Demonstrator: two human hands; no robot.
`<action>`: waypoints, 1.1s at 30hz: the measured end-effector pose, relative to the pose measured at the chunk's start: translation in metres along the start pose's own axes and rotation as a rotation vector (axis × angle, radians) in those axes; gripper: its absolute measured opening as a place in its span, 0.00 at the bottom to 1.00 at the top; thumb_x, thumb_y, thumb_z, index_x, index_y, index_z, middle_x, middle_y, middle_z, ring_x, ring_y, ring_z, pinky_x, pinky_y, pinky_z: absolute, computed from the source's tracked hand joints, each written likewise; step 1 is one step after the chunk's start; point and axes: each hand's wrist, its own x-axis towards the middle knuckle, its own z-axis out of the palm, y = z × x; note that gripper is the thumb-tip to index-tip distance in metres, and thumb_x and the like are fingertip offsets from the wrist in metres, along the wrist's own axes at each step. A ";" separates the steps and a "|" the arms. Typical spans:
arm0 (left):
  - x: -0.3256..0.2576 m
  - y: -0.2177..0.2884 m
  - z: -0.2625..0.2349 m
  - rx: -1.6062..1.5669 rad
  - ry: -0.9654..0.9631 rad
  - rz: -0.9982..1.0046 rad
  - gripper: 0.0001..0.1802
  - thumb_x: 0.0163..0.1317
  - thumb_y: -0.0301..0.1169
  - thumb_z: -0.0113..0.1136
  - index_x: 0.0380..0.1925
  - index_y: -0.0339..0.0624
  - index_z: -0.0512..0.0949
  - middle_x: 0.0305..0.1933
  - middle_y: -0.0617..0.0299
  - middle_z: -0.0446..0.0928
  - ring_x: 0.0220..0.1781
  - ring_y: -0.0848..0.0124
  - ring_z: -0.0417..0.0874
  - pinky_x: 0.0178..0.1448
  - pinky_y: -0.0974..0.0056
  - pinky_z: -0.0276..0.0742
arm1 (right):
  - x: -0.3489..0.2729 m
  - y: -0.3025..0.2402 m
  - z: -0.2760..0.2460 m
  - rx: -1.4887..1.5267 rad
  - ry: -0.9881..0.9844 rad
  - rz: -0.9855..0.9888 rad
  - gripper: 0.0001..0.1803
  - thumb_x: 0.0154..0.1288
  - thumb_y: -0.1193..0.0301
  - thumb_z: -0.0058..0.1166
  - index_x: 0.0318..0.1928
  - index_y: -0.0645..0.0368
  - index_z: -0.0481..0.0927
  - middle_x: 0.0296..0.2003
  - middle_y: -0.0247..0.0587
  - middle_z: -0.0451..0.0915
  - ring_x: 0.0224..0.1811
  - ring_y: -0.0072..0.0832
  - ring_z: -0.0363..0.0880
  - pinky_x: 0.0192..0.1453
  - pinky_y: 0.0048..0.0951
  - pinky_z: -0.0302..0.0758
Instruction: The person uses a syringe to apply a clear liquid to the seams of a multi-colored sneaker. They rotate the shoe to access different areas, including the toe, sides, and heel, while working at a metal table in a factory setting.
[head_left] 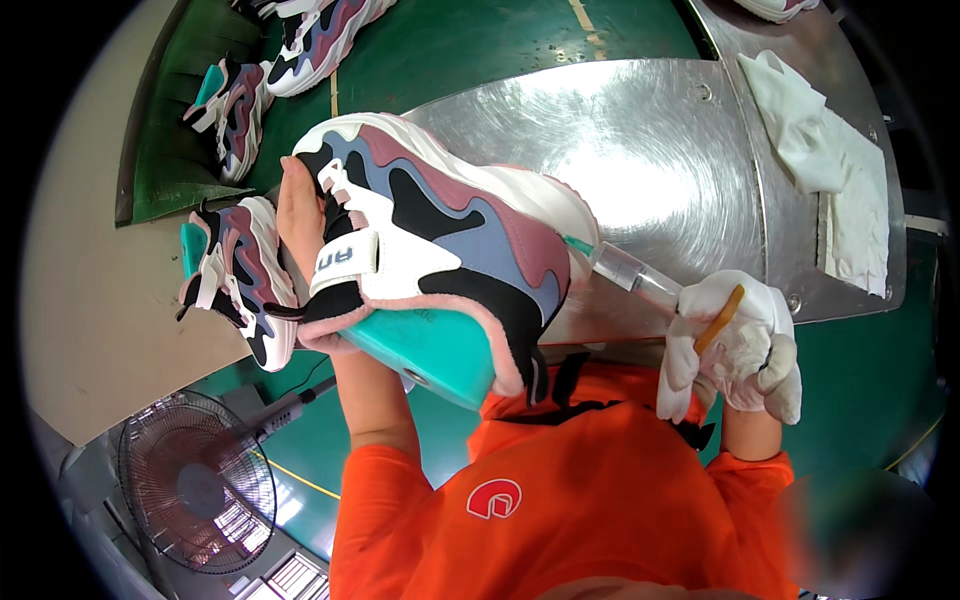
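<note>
A sneaker (440, 220) in white, mauve, blue-grey and black, with pink lining and a teal shoe last (430, 350) inside, is tilted on its side before me. My bare left hand (300, 220) supports it from behind, near the toe and laces; most of its fingers are hidden by the shoe. In a white glove, my right hand (735, 345) is closed on a clear syringe (637, 277). The syringe's green tip touches or nearly touches the shoe's edge where the mauve upper meets the white sole. An orange-brown strip (718, 320) lies across the gloved fingers.
Just left of my hand lies another sneaker (240, 280) on a beige tabletop (110, 260). More shoes (325, 45) rest on the green conveyor belt (450, 45). White cloths (850, 190) lie on the metal worktop (680, 150) at right. A fan (198, 485) stands lower left.
</note>
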 end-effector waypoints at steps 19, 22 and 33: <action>0.015 -0.010 -0.015 0.038 -0.332 0.460 0.06 0.56 0.25 0.61 0.32 0.32 0.79 0.31 0.48 0.82 0.34 0.64 0.84 0.44 0.62 0.83 | 0.006 -0.012 0.006 -0.007 0.273 0.168 0.40 0.36 0.80 0.58 0.55 0.83 0.64 0.32 0.57 0.76 0.37 0.47 0.83 0.39 0.37 0.85; 0.027 -0.034 -0.050 0.139 -0.209 0.342 0.07 0.52 0.24 0.63 0.32 0.33 0.79 0.31 0.49 0.82 0.33 0.64 0.84 0.42 0.64 0.83 | 0.007 -0.008 0.009 -0.036 0.287 0.124 0.39 0.38 0.78 0.59 0.55 0.83 0.64 0.31 0.56 0.76 0.37 0.45 0.83 0.38 0.34 0.85; -0.033 -0.001 -0.072 0.080 -0.429 0.143 0.29 0.39 0.27 0.64 0.47 0.29 0.77 0.46 0.49 0.81 0.47 0.60 0.84 0.51 0.59 0.81 | 0.006 -0.003 0.015 0.053 0.347 0.137 0.59 0.24 0.65 0.82 0.58 0.79 0.63 0.31 0.59 0.77 0.37 0.45 0.83 0.39 0.31 0.84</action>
